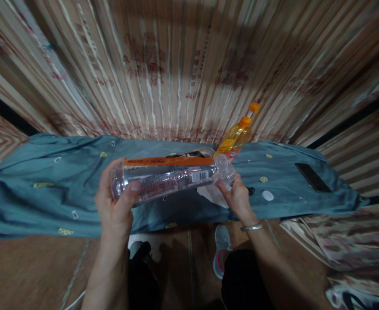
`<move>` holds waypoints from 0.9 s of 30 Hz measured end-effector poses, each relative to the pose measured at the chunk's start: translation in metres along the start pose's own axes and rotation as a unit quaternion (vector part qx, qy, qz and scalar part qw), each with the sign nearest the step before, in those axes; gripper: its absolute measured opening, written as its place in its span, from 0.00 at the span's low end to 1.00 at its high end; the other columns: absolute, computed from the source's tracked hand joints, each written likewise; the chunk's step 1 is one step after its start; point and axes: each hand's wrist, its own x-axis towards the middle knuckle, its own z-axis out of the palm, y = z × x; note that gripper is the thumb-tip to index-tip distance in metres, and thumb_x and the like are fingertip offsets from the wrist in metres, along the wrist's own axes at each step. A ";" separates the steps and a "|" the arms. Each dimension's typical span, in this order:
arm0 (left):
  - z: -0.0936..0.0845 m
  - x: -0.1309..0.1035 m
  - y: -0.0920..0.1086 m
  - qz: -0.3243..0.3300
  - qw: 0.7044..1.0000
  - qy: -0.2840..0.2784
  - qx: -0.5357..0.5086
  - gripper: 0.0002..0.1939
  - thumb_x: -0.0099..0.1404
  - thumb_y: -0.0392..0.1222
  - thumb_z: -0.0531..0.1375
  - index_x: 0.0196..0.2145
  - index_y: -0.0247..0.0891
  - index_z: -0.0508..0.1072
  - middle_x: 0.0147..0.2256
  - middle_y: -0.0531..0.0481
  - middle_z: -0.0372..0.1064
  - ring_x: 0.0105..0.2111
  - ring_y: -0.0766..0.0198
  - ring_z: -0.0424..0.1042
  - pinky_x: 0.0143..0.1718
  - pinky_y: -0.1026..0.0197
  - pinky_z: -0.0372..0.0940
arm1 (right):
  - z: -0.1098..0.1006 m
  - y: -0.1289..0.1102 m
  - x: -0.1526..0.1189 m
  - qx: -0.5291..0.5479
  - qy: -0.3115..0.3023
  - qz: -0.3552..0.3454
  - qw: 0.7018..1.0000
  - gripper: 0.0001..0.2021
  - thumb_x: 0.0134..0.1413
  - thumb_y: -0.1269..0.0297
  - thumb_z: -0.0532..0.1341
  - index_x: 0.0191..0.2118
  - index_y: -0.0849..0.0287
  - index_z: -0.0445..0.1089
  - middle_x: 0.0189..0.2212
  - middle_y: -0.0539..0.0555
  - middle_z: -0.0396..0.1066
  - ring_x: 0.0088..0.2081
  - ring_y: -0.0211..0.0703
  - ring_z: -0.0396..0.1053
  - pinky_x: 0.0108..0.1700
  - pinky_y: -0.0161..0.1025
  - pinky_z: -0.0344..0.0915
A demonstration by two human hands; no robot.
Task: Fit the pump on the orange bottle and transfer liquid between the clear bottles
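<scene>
Holding clear bottle (pixel 166 177), amber liquid (pixel 239 134) in pump bottle (pixel 231 145)

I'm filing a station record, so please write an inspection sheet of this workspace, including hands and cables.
Surface: creased blue-green cloth, printed in yellow.
Things in hand: clear bottle with an orange band, held sideways.
Clutter: orange pump bottle, white disc, dark phone-like slab, partly hidden white sheet.
Hands: left hand grips one end of the clear bottle; right hand at the other, exact grip unclear.
Cables: thin white cord on the floor, lower left.
Surroundings: striped curtain behind.
</scene>
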 end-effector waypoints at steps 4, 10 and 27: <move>0.000 0.000 0.001 -0.004 1.000 -0.002 0.003 0.30 0.52 0.59 0.70 0.50 0.46 0.78 0.42 0.52 0.76 0.42 0.56 0.74 0.44 0.54 0.65 | 0.000 0.000 0.000 0.000 0.002 -0.004 1.000 0.30 0.61 0.35 0.54 0.51 0.59 0.65 0.37 0.61 0.78 0.38 0.55 0.77 0.38 0.45 0.71; 0.001 0.000 0.002 -0.018 1.000 0.006 -0.020 0.29 0.49 0.59 0.72 0.48 0.48 0.79 0.42 0.54 0.77 0.41 0.58 0.73 0.44 0.56 0.63 | 0.003 0.002 -0.001 -0.011 0.011 -0.006 1.000 0.30 0.62 0.36 0.54 0.51 0.60 0.65 0.36 0.61 0.78 0.36 0.55 0.77 0.37 0.45 0.71; 0.004 0.001 0.006 -0.032 0.998 0.021 -0.047 0.29 0.45 0.58 0.74 0.46 0.50 0.82 0.39 0.57 0.77 0.38 0.62 0.72 0.42 0.58 0.62 | 0.002 0.002 0.000 -0.002 0.001 -0.004 1.000 0.30 0.62 0.37 0.55 0.52 0.61 0.65 0.38 0.63 0.78 0.39 0.56 0.77 0.39 0.46 0.72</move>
